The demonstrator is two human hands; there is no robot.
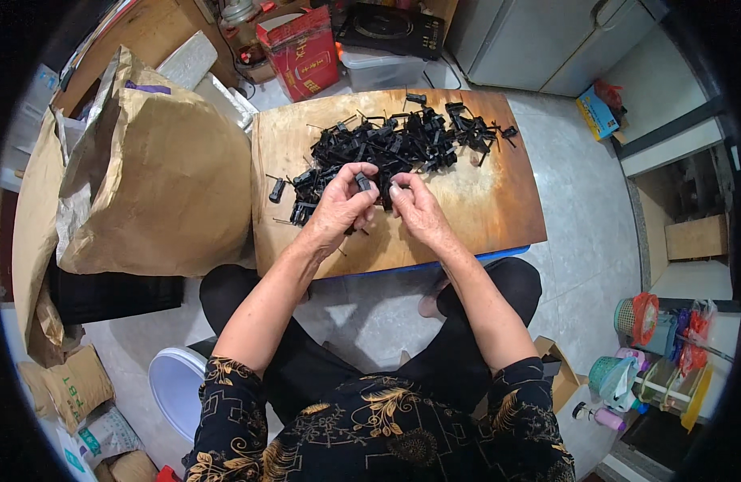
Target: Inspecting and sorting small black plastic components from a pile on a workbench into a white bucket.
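Between the thumb and fingers of my left hand (348,199) is a small black plastic part (362,182). My right hand (416,207) is close beside it, thumb and forefinger pinched together; what they hold, if anything, is too small to make out. Both hands are over the near side of a wooden board (483,213). Just beyond them spreads a heap of black plastic parts (386,140) with thin stems. One loose black part (276,190) lies left of my left hand.
A large brown paper sack (158,185) stands open at the board's left. Behind the board are a red box (300,55) and a black hotplate (390,30) on a clear plastic tub (394,72). A white bucket (176,394) is on the floor at lower left.
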